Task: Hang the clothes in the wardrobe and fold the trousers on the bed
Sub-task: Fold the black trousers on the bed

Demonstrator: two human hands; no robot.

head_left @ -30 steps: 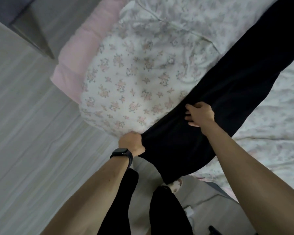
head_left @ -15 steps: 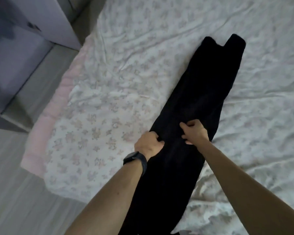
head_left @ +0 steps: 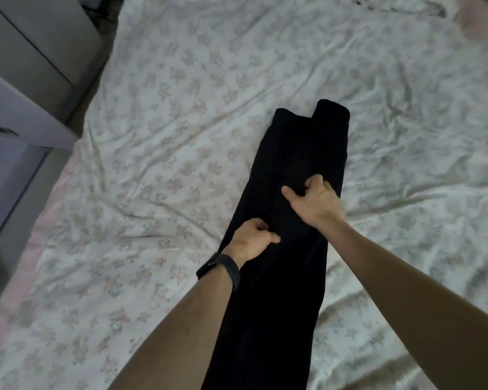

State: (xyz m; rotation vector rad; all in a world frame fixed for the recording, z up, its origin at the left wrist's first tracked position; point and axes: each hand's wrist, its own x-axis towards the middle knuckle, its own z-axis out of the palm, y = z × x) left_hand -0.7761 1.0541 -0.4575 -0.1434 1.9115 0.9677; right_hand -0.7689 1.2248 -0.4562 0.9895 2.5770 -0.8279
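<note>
Black trousers [head_left: 299,153] lie stretched lengthwise on the flowered bed sheet [head_left: 166,136], legs together, the far ends up the bed and the near part running off the bottom of the view. My left hand [head_left: 251,240], a dark watch on its wrist, pinches the cloth at the trousers' left edge. A little farther up, my right hand [head_left: 314,201] grips a bunch of the cloth near the right edge, fingers curled into the fabric.
A pale wardrobe or cabinet [head_left: 26,66] stands at the left beside the bed, with a strip of floor [head_left: 6,235] below it. The sheet is wrinkled all around. Something pinkish [head_left: 485,18] lies at the far right corner.
The trousers have been drawn fully up onto the bed from its corner. Both hands moved up the bed, the right one farther than the left.
</note>
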